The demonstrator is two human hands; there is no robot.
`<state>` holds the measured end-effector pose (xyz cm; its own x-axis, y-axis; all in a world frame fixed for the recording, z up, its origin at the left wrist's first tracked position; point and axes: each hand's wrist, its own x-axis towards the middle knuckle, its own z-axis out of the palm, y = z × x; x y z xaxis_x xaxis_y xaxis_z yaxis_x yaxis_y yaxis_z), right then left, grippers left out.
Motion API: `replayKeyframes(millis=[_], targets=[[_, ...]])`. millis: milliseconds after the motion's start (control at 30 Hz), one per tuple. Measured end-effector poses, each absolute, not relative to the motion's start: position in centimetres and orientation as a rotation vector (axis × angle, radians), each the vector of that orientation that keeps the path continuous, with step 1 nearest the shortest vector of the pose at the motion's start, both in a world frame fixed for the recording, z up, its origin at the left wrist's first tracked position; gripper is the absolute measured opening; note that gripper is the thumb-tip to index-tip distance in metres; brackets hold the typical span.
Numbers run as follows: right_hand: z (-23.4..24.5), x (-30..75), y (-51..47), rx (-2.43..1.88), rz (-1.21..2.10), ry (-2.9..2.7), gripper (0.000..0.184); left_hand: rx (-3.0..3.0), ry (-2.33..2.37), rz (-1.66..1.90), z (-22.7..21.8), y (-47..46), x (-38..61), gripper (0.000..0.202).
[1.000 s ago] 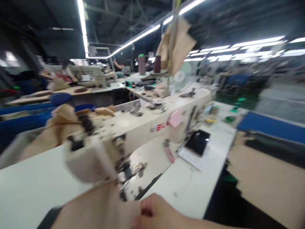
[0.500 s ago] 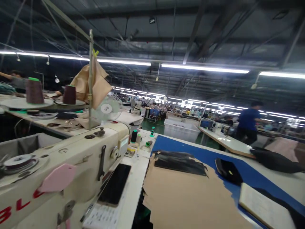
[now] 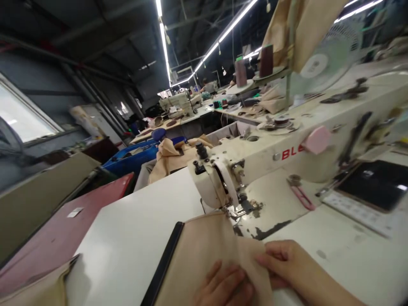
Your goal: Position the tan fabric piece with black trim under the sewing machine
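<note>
A tan fabric piece (image 3: 204, 250) with a black edge strip lies on the white table under the needle area of a cream sewing machine (image 3: 274, 157). My left hand (image 3: 223, 287) rests flat on the fabric near the bottom edge of the view. My right hand (image 3: 287, 261) pinches the fabric's right edge between fingers and thumb. The presser foot (image 3: 242, 208) sits at the fabric's far corner.
A black phone (image 3: 376, 185) lies on a printed sheet at right. Thread cones (image 3: 266, 59) and a small fan (image 3: 328, 53) stand behind the machine. More tan fabric (image 3: 168, 157) is heaped behind the table, a red surface (image 3: 79, 212) at left. Other sewing stations stretch into the distance.
The view swung from the right side of the hall back down to the machine. Both hands and the tan fabric, out of sight half a second ago, are in view at the needle.
</note>
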<state>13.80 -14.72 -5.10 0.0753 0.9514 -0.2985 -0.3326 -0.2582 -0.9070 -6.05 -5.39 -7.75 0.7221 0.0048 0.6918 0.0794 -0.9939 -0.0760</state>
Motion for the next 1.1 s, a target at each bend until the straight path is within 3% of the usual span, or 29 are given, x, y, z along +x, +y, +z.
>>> replayKeyframes(millis=[133,300,567,733,967,1100], targets=[[-5.0,14.1,-14.9,-1.183,1.455,-0.604,0.038,-3.012,0.033,-0.934,-4.1,-4.4,-5.0,0.023],[-4.4,13.8,-14.6,-1.185,1.414,-0.565,0.034,-3.376,-0.437,-0.63,0.7,-3.7,-2.4,0.037],[-4.0,13.8,-14.4,-1.184,1.407,-0.503,0.04,-3.577,-0.391,-0.215,1.6,-2.3,1.8,0.02],[-3.7,13.7,-14.3,-1.164,1.457,-0.397,0.045,-3.578,-0.459,-0.212,1.7,-1.9,1.8,0.004],[-4.0,13.5,-14.5,-1.086,1.507,-0.417,0.036,-3.611,-0.59,-0.366,0.9,-2.0,1.7,0.009],[-5.8,9.9,-15.3,-0.955,1.585,-0.531,0.051,-3.454,-0.869,-0.505,0.1,-1.8,1.4,0.014]])
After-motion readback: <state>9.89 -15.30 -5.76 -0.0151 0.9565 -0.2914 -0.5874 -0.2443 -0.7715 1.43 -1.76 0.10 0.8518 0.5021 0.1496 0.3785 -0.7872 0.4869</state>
